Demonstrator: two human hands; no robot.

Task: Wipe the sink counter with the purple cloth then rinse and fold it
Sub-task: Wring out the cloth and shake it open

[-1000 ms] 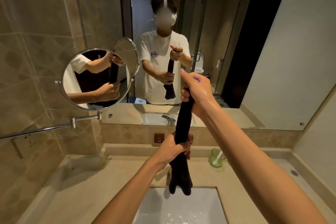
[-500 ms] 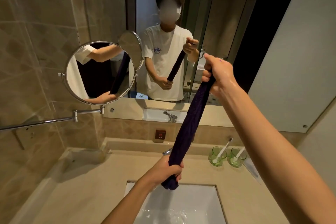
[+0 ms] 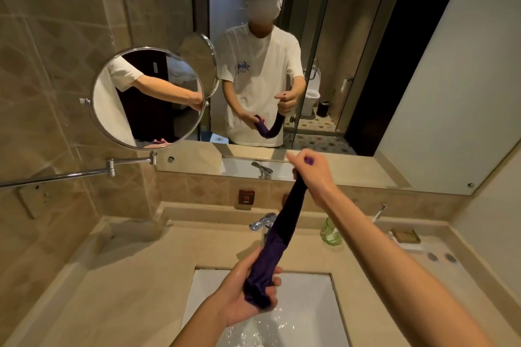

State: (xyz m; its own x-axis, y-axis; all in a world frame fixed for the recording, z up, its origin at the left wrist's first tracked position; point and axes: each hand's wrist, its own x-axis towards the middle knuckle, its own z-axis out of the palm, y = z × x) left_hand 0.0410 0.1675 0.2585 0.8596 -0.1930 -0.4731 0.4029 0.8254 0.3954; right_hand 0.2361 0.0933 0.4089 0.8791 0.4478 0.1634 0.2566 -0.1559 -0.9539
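Observation:
The purple cloth (image 3: 277,239) is twisted into a long rope stretched over the white sink (image 3: 315,315). My right hand (image 3: 313,175) grips its upper end, raised in front of the mirror's lower edge. My left hand (image 3: 248,290) is closed around its lower end, just above the basin, palm turned up. The cloth's bottom tip bunches below my left fingers. Water lies in the sink bottom. The beige sink counter (image 3: 127,284) surrounds the basin.
A chrome tap (image 3: 260,222) stands behind the sink. A green glass cup (image 3: 331,231) and a soap dish (image 3: 406,235) sit on the counter's right. A round swing-arm mirror (image 3: 146,97) juts from the left wall. The wall mirror (image 3: 394,65) shows a person's reflection.
My right hand has dropped from high by the mirror to lower and nearer the tap. My left hand stays closed on the cloth's lower end, over the basin. The camera view tilted down.

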